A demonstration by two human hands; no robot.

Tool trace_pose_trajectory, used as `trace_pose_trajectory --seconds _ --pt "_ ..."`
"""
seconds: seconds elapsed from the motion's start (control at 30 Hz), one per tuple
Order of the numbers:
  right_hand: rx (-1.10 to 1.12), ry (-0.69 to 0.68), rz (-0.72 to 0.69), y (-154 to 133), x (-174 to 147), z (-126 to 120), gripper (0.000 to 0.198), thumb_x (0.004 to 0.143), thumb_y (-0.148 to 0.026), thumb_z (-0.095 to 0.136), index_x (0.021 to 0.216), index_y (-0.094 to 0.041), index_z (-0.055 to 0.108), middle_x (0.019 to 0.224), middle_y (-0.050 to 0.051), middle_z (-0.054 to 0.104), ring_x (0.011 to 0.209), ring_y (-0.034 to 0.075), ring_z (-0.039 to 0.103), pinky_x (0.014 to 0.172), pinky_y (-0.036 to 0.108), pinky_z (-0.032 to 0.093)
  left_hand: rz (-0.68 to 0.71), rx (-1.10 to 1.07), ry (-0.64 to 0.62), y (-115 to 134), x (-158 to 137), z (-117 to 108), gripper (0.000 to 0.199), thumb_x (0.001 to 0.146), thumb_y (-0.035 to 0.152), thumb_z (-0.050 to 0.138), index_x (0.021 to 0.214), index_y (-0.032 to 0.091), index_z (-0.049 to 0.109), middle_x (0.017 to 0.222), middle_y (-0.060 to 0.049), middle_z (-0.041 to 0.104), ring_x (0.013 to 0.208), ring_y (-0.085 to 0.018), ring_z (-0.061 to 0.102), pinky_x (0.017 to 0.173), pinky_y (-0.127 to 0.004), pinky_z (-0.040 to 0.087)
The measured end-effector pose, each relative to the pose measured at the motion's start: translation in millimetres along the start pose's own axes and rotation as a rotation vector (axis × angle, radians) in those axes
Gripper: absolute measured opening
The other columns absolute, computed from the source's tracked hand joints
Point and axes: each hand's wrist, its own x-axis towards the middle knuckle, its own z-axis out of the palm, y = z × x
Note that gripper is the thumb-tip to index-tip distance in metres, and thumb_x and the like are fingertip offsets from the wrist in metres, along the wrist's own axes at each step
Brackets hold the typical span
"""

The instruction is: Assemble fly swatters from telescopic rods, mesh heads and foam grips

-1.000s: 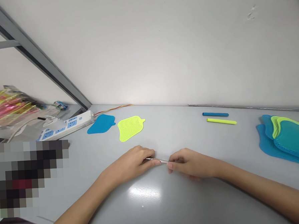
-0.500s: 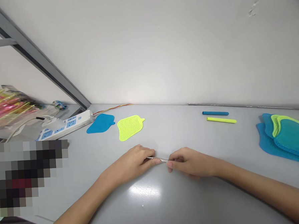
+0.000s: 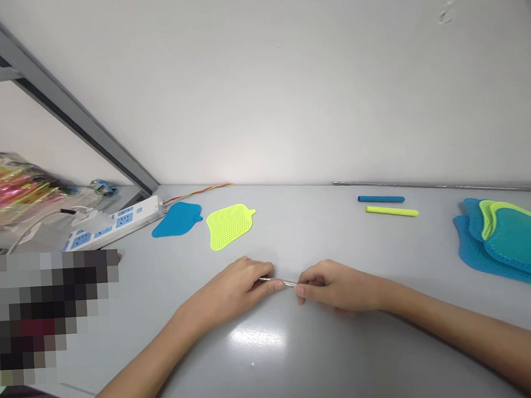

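Between my two hands runs a thin shiny metal rod (image 3: pixel 289 283), held low over the grey table. My left hand (image 3: pixel 245 285) pinches its left part between thumb and fingers. The fingers of my right hand (image 3: pixel 335 285) are closed on the right end and hide it. Beyond my left hand lie a yellow-green perforated fly swatter head (image 3: pixel 231 226) and a blue fly swatter head (image 3: pixel 177 219), both flat. A blue handle tube (image 3: pixel 381 199) and a yellow-green handle tube (image 3: pixel 391 211) rest side by side beyond my right hand.
Stacked blue and yellow-green swatter heads (image 3: pixel 512 242) lie at the right edge. A metal rod (image 3: pixel 425 186) lies along the wall. At the left stand a white power strip (image 3: pixel 124 221) with a cable and plastic-bagged coloured sticks (image 3: pixel 16 191). A pixelated patch covers the lower left.
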Motion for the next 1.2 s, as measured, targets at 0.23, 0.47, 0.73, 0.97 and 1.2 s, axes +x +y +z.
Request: trace_pose_trajectory --seconds 0.23,0.47,0.73,0.97,1.2 --pt "-0.008 -0.001 0.007 -1.3 -1.2 -0.5 0.036 0.078 -0.045 0.036 0.082 -0.016 0.056 0.051 -0.005 0.036 0.036 0.005 0.039 0.034 0.015 0.032 -0.007 -0.024 -0.011 -0.1 -0.1 -0.9 0.034 0.083 0.042 0.031 0.063 0.017 0.043 0.061 0.002 0.046 0.063 -0.012 0.044 0.052 -0.024 0.027" --pt "-0.014 0.001 0.006 -1.7 -1.1 -0.8 0.036 0.078 -0.045 0.035 0.082 -0.015 0.056 0.051 -0.005 0.037 0.035 0.004 0.039 0.034 0.015 0.032 -0.01 -0.022 -0.01 -1.0 0.1 0.2 0.034 0.083 0.043 0.031 0.063 0.017 0.042 0.061 0.002 0.046 0.063 -0.012 0.044 0.053 -0.024 0.028" --pt "-0.019 -0.005 0.027 -1.5 -0.8 -0.2 0.038 0.079 -0.045 0.034 0.084 -0.014 0.056 0.053 -0.004 0.038 0.037 0.005 0.039 0.034 0.015 0.032 -0.02 -0.014 -0.007 0.2 -0.1 -0.9 0.036 0.082 0.046 0.029 0.064 0.018 0.043 0.062 0.001 0.047 0.065 -0.014 0.044 0.054 -0.024 0.029" --pt "-0.021 -0.006 0.02 -1.5 -0.9 -0.3 0.038 0.079 -0.045 0.035 0.085 -0.014 0.056 0.052 -0.004 0.038 0.036 0.005 0.039 0.034 0.015 0.032 -0.025 -0.027 0.006 1.6 -0.1 -1.7 0.037 0.082 0.047 0.029 0.063 0.018 0.042 0.061 0.001 0.046 0.064 -0.014 0.044 0.054 -0.024 0.029" --pt "-0.024 -0.007 0.006 -2.8 -1.1 -0.7 0.036 0.079 -0.044 0.035 0.084 -0.015 0.056 0.049 -0.006 0.037 0.035 0.005 0.039 0.036 0.017 0.032 -0.03 -0.016 0.002 0.8 -1.0 -1.9 0.037 0.082 0.048 0.027 0.064 0.018 0.041 0.062 0.001 0.046 0.067 -0.014 0.044 0.055 -0.024 0.03"
